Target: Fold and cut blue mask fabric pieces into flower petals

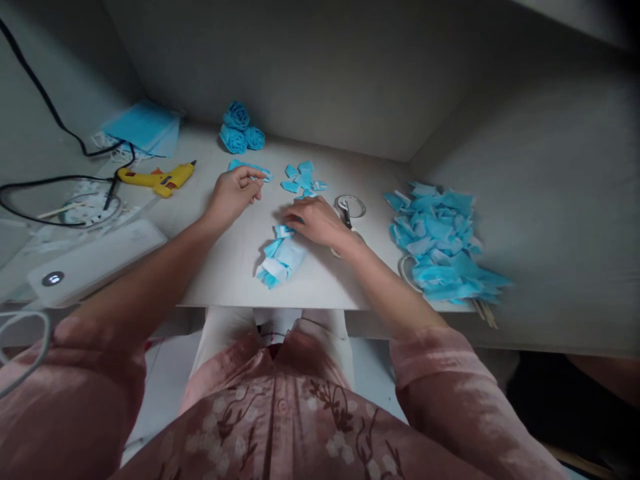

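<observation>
And I'm looking down at both hands over the pale wooden tabletop (pixel 225 280): my left hand (pixel 240 190) is hovering half curled beside a flat light-blue folded strip (pixel 243 165), thumb and forefinger sitting close together, and I'm not able to tell whether they're pinching anything; my right hand (pixel 315 219) is arching palm-down, fingers loosely bent, between the small folded light-blue pieces (pixel 304 179) and a larger blue-and-white folded bundle (pixel 284 260), its grip hiding from me too; the small pieces are lying loose just beyond the right fingers, so good handling, I'm judging, is asking for a light fingertip pinch, one piece at a time, creases staying sharp, the wrist riding high, the forearm clearing the scissors (pixel 347 213), and neither sleeve brushing the bundle, which is lying nearer the front edge
</observation>
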The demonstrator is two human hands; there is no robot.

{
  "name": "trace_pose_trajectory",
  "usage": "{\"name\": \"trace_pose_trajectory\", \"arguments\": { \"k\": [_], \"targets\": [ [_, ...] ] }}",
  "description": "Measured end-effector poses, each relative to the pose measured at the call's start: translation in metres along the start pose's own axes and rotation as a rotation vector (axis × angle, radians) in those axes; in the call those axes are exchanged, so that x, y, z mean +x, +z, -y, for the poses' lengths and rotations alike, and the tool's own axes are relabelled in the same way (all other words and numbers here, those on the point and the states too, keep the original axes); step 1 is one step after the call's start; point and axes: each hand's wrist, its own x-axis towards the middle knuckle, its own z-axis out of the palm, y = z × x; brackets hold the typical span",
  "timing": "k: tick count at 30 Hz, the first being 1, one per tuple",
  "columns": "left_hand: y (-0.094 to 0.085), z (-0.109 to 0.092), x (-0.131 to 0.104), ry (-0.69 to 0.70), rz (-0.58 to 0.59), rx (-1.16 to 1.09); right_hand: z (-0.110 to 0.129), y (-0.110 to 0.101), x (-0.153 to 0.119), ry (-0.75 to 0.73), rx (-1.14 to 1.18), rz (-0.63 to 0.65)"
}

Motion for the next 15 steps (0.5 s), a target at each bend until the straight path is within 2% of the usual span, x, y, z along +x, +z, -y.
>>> {"name": "trace_pose_trajectory", "arguments": {
  "k": [3,5,11,15],
  "targets": [
    [-0.003,0.008,-0.002,-0.036,-0.012,0.016,0.003,0.0,0.009,-0.02,-0.057,0.047],
    [-0.005,0.01,-0.002,-0.053,-0.023,0.019,0.001,-0.001,0.017,0.002,0.001,0.019],
    [-0.006,0.015,-0.002,-0.017,0.011,-0.014,-0.009,-0.002,0.038,0.105,0.47,-0.276],
    [-0.003,0.02,-0.004,-0.018,0.068,-0.039,-0.009,0.007,0.032,0.149,0.656,-0.342]
  ]
}}
